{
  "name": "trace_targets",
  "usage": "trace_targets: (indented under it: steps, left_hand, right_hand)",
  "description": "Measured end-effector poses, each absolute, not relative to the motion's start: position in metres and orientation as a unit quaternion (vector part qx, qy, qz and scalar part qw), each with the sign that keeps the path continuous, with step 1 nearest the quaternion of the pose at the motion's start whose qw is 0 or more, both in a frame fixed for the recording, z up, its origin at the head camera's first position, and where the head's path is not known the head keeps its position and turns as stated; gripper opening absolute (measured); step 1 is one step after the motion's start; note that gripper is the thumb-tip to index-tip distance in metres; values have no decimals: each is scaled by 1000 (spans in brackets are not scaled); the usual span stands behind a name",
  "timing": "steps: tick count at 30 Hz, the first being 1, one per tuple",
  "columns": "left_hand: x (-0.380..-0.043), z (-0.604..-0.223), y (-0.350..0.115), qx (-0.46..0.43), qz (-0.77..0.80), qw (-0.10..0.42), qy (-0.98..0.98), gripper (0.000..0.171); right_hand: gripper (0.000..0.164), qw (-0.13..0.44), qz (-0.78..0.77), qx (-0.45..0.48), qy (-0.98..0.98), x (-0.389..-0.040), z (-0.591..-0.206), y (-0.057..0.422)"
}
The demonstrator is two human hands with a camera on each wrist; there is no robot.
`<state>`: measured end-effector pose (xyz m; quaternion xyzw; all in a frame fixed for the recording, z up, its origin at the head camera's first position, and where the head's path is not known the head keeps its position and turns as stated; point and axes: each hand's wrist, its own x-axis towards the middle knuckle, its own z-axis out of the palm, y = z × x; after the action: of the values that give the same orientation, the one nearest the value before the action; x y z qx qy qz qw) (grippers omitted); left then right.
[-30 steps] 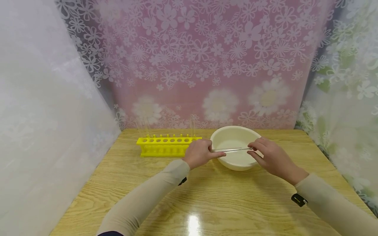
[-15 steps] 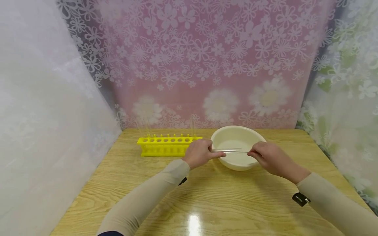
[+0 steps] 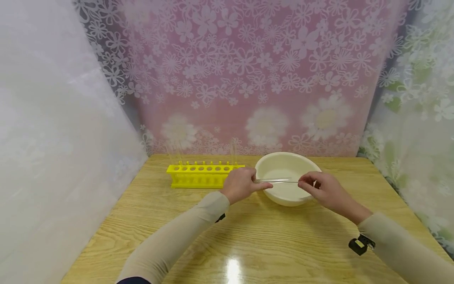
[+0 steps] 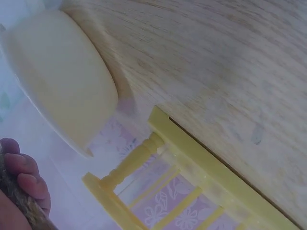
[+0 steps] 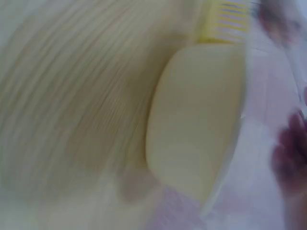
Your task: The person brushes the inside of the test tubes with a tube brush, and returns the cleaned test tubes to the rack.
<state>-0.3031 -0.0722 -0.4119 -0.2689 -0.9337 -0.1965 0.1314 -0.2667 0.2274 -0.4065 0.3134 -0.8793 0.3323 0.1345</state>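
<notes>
"What's the left hand (image 3: 242, 184) gripping?"

"It's gripping a glass tube (image 3: 281, 180), which is stretching sideways over the bowl (image 3: 287, 200)."

"And the right hand (image 3: 325, 191), what's that doing?"

"It's pinching a thin wire (image 3: 295, 182) that's sticking out past the tube's end."

"What's standing nearby?"

"A yellow rack (image 3: 196, 172) is standing on the table (image 3: 269, 244), left of the bowl, and more clear tubes (image 3: 234, 153) are rising from it."

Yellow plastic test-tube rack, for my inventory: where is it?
In the head view, the rack stands left of the round cream bowl, its right end behind the left hand.
</notes>
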Motion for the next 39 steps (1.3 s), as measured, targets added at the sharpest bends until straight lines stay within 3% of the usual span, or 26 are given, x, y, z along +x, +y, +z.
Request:
trace_targets:
  steps: [3,6,11,16,21,25,27,31,34,36,39]
  left_hand:
    - [-304,-413,-72,-259,-221,111,-934,58]
    - [-305,-413,-72,-257,-235,104,-932,59]
    - [-302,-413,-69,-256,-253,93,-928,63]
    - [-300,-411,-67,-257,-259,90,-927,62]
    - [-299,-410,-67,-260,-253,99,-926,61]
    - [-299,-409,-67,-265,-229,113,-930,59]
    - [-299,-409,-68,-269,-207,125,-932,58]
    - [-298,-409,-69,-271,-175,148,-935,56]
    - [-298,-408,-71,-273,-171,154,-934,56]
    - [-298,-408,-71,-271,-181,145,-934,55]
    - [-298,-409,-73,-263,-206,119,-935,53]
  right_hand:
    - [33,306,178,388,-851,-266,-409,227]
    - [43,409,83,439,-795,-267,-410,227]
    - [32,459,25,485,-744,-271,-410,228]
    - [36,460,-17,501,-733,-272,-407,232]
    - [40,440,-23,505,-742,-273,-403,234]
    - [36,370,47,472,-799,-271,-401,233]
    - [28,279,135,436,-845,-269,-398,232]
    - [21,44,358,310,-880,-266,-391,229]
    - [30,-60,444,237,-862,-266,-386,227]
    - [31,-57,446,234,-862,-265,-386,227]
    - [33,68,341,317,-882,-263,-391,228]
